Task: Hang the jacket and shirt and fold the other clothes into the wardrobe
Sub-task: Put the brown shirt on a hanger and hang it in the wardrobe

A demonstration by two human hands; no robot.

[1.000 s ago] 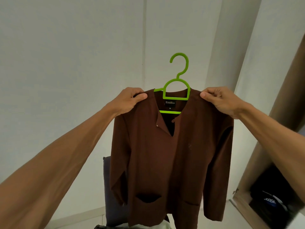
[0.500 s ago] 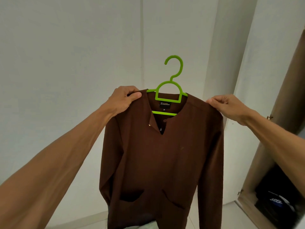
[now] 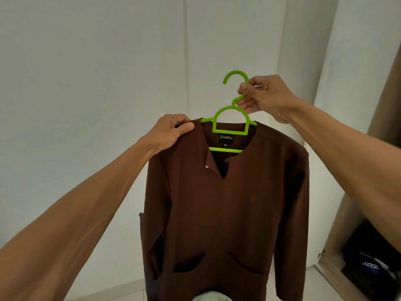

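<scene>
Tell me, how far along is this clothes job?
Done: the brown shirt sits on the green hanger. In hand: the right hand grips the hanger's neck, and the left hand pinches a shoulder. Left: hooking it in the wardrobe, where dark clothes lie.

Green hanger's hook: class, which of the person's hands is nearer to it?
Right. The right hand grips the green hanger at its neck, directly under the hook. The left hand pinches the brown shirt at the shoulder, lower and off to the left.
</scene>
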